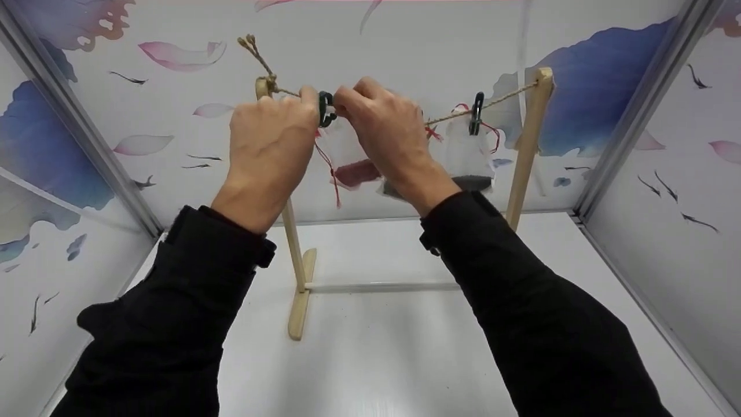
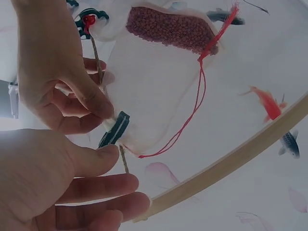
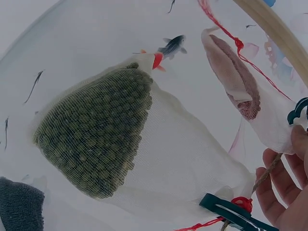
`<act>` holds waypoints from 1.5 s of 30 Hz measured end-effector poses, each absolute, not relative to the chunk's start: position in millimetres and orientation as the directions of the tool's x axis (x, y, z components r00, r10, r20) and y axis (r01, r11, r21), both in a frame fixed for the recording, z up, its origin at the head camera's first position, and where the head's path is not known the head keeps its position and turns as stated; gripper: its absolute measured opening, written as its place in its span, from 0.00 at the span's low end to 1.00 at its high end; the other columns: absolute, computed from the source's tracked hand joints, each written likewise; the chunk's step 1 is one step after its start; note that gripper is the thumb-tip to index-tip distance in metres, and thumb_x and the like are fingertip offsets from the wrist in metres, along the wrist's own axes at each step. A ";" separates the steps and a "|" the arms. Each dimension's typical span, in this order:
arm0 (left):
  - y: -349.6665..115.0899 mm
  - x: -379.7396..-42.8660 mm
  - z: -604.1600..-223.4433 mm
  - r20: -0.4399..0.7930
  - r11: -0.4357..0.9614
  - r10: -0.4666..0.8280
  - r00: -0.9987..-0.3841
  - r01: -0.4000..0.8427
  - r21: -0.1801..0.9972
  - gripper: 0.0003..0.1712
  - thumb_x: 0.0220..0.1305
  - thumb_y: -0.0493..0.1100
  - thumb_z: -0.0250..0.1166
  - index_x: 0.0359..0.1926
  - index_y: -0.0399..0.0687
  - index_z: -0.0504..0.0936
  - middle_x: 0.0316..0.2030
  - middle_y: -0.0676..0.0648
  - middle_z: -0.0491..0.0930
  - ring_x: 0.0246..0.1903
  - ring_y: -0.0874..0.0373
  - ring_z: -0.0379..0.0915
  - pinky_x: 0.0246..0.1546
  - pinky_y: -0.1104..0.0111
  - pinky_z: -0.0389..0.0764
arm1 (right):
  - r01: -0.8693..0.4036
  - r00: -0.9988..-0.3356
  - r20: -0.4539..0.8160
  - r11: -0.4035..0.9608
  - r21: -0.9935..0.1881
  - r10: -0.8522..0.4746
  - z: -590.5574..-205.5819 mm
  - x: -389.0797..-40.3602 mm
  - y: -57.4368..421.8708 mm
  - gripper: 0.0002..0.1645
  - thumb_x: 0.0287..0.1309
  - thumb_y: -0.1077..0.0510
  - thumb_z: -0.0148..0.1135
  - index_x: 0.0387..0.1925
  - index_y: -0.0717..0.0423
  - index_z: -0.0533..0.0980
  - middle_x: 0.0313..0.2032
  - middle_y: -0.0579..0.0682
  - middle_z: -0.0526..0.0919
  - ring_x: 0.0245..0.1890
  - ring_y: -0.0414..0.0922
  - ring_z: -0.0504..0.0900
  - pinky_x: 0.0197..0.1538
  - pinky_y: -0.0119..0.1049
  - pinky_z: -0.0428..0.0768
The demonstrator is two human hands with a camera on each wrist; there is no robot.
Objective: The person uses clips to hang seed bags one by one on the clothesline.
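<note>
A dark green clip [image 1: 326, 110] sits on the rope [image 2: 123, 159] at the top edge of a white mesh bag [image 2: 149, 82] with reddish beans and a loose red drawstring. My left hand [image 1: 269, 150] holds the clip at its near end, thumb on it and the other fingers stretched below. From the other side, my right hand [image 1: 388, 133] pinches the bag's top edge between thumb and index finger, close by the clip. Its remaining fingers [image 3: 272, 202] are beside the rope. A second mesh bag [image 3: 187, 144], with green beans, hangs from the rope under another green clip [image 3: 236, 211].
The rope runs between two wooden posts, the right one [image 1: 529, 145] and the left one [image 1: 294, 249], which stands on a wooden foot [image 1: 301, 313]. A bag with dark contents [image 1: 472, 184] hangs at right from a green clip [image 1: 476, 113]. Patterned walls surround the white table [image 1: 370, 359].
</note>
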State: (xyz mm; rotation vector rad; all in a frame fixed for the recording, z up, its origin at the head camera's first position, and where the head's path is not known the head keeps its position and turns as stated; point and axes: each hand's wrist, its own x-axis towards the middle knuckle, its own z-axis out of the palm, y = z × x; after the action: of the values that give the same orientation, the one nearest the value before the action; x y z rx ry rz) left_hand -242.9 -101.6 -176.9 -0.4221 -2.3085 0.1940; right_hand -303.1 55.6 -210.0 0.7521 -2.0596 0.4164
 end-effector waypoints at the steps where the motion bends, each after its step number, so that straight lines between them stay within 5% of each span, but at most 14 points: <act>1: -101.0 -242.7 -177.0 0.661 0.935 0.354 -0.662 0.233 -0.268 0.09 0.67 0.26 0.53 0.38 0.34 0.80 0.22 0.36 0.81 0.22 0.40 0.80 0.20 0.53 0.76 | -0.648 -0.429 0.831 0.762 -0.011 -0.353 -210.8 -303.1 55.4 0.10 0.70 0.51 0.60 0.39 0.52 0.82 0.34 0.51 0.80 0.23 0.49 0.78 0.29 0.43 0.81; 6: -100.7 -241.0 -178.4 0.601 0.938 0.340 -0.723 0.218 -0.268 0.16 0.71 0.29 0.54 0.57 0.34 0.78 0.23 0.37 0.81 0.21 0.42 0.78 0.21 0.55 0.76 | -0.647 -0.435 0.823 0.762 -0.004 -0.365 -214.4 -302.8 55.3 0.08 0.73 0.55 0.59 0.40 0.53 0.82 0.36 0.52 0.78 0.23 0.49 0.77 0.30 0.43 0.82; 14: -99.4 -241.7 -180.6 0.584 0.938 0.340 -0.737 0.221 -0.267 0.27 0.70 0.28 0.52 0.69 0.41 0.70 0.19 0.40 0.76 0.16 0.49 0.67 0.19 0.59 0.70 | -0.643 -0.435 0.825 0.766 -0.005 -0.360 -219.2 -304.0 55.6 0.07 0.73 0.56 0.59 0.39 0.53 0.81 0.37 0.52 0.77 0.27 0.50 0.79 0.32 0.43 0.82; 22: -99.7 -242.9 -180.0 0.559 0.949 0.309 -0.769 0.208 -0.239 0.39 0.70 0.29 0.52 0.79 0.45 0.55 0.20 0.41 0.74 0.16 0.53 0.59 0.18 0.62 0.64 | -0.637 -0.475 0.815 0.769 -0.057 -0.333 -223.4 -306.1 53.9 0.07 0.74 0.57 0.57 0.42 0.56 0.79 0.53 0.55 0.74 0.51 0.53 0.76 0.48 0.44 0.81; 27: -102.7 -244.0 -182.8 0.558 0.955 0.294 -0.776 0.217 -0.201 0.36 0.70 0.31 0.53 0.77 0.43 0.57 0.24 0.38 0.76 0.16 0.50 0.65 0.19 0.60 0.69 | -0.630 -0.424 0.833 0.776 0.011 -0.356 -228.8 -305.5 54.0 0.06 0.72 0.59 0.57 0.41 0.57 0.78 0.56 0.57 0.73 0.56 0.55 0.71 0.58 0.43 0.75; 34: -104.3 -245.5 -194.4 0.597 0.954 0.297 -0.745 0.252 -0.161 0.17 0.76 0.40 0.53 0.61 0.40 0.65 0.26 0.35 0.77 0.18 0.39 0.76 0.20 0.51 0.78 | -0.655 -0.371 0.843 0.754 0.060 -0.390 -237.6 -302.9 56.2 0.06 0.73 0.60 0.55 0.42 0.58 0.77 0.58 0.59 0.72 0.64 0.56 0.67 0.62 0.40 0.75; 40: -107.7 -245.6 -206.0 0.613 0.949 0.307 -0.728 0.283 -0.139 0.16 0.77 0.42 0.53 0.59 0.39 0.65 0.28 0.35 0.77 0.18 0.37 0.76 0.19 0.50 0.77 | -0.702 -0.345 0.854 0.711 0.040 -0.389 -247.9 -297.3 63.4 0.09 0.71 0.61 0.56 0.49 0.60 0.77 0.61 0.59 0.72 0.66 0.55 0.68 0.61 0.39 0.76; 45: -116.7 -244.6 -219.1 0.658 0.942 0.308 -0.688 0.316 -0.111 0.21 0.72 0.41 0.60 0.60 0.39 0.68 0.36 0.34 0.78 0.25 0.37 0.76 0.21 0.49 0.77 | -0.758 -0.249 0.881 0.647 0.081 -0.402 -265.1 -287.5 73.0 0.21 0.67 0.65 0.58 0.60 0.64 0.72 0.62 0.61 0.73 0.63 0.56 0.72 0.61 0.44 0.75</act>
State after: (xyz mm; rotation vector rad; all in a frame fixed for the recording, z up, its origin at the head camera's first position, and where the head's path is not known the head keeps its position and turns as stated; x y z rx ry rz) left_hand -244.6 -116.7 -219.1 -0.4382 -2.3714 -0.0143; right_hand -287.5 73.0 -265.1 0.9197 -1.8719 0.4494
